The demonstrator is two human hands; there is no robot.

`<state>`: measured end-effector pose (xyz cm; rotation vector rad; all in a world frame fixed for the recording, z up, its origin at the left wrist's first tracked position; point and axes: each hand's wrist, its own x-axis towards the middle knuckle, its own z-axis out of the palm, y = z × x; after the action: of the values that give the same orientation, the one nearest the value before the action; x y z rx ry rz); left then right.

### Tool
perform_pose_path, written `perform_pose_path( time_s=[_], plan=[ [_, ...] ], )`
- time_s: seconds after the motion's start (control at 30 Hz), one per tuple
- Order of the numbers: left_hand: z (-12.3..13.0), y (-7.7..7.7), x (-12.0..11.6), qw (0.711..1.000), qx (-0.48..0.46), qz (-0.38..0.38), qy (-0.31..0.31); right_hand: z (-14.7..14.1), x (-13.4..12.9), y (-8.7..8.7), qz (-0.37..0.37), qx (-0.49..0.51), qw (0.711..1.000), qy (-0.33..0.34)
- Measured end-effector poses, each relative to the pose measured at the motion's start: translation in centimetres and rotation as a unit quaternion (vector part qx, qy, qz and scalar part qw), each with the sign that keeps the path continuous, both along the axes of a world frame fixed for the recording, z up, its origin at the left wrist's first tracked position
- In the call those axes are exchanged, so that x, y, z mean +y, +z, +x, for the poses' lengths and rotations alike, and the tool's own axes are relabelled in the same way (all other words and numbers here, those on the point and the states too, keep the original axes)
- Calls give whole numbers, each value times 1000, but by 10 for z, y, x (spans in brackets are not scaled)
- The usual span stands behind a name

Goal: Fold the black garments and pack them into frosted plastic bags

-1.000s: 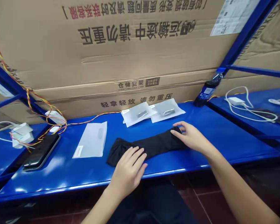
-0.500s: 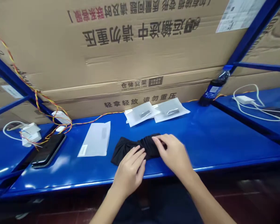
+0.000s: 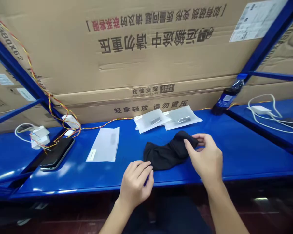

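A crumpled piece of black stretchy cloth (image 3: 164, 156) lies on the blue shelf (image 3: 222, 143), its right end lifted a little. My right hand (image 3: 206, 156) pinches that right end between thumb and fingers. At the cloth's lower left edge is my left hand (image 3: 137, 182), its fingers loosely curved and apart, the fingertips at or just beside the fabric. Whether they press on it I cannot tell. What kind of cloth item it is does not show clearly.
A flat translucent pouch (image 3: 104, 144) lies to the left; two more pouches (image 3: 151, 120) with dark contents lie behind the cloth. A dark phone (image 3: 57, 153), white chargers (image 3: 40, 137) and twisted wires are at far left. A bottle (image 3: 227, 96) leans by the right post.
The black cloth has shifted right, with its right end raised in my right hand. My right hand has moved right; my left hand has slipped off the cloth's middle to its left edge.
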<state>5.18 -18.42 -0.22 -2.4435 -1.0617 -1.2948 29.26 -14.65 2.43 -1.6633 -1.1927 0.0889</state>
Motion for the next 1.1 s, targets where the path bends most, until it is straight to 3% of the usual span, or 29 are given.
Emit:
perform_pose_path(
  time_s=[0.07, 0.13, 0.23, 0.3, 0.37, 0.47, 0.63, 0.73, 0.83, 1.0, 1.1],
  plan=[
    [2, -3, -1, 999, 32, -7, 8, -17, -6, 5, 68, -43, 996, 26],
    [4, -5, -2, 999, 46, -8, 11, -42, -15, 1, 98, -120, 982, 110],
    [3, -3, -6, 999, -17, -30, 8, -74, -28, -17, 55, -243, 935, 251],
    [-7, 2, -5, 995, -82, -56, 29, -82, -34, -28, 49, -271, 914, 298],
    [-25, 10, 2, 987, -94, -69, 114, -79, -35, -33, 86, -259, 913, 302],
    [-61, 26, 27, 957, -29, -84, 275, -64, -32, -34, 109, -261, 918, 279],
    [-97, 38, 68, 893, 124, -214, 375, -50, -31, -36, -11, -319, 893, 317],
    [-98, 38, 70, 882, 161, -239, 372, -48, -40, -41, -30, -320, 886, 334],
    [-95, 40, 57, 884, 196, -238, 353, -41, -51, -45, -17, -323, 876, 357],
    [-94, 51, 27, 911, 255, -200, 255, -15, -65, -47, -5, -315, 841, 439],
    [-94, 55, 19, 925, 284, -175, 182, -11, -67, -44, -28, -196, 876, 440]
  ],
)
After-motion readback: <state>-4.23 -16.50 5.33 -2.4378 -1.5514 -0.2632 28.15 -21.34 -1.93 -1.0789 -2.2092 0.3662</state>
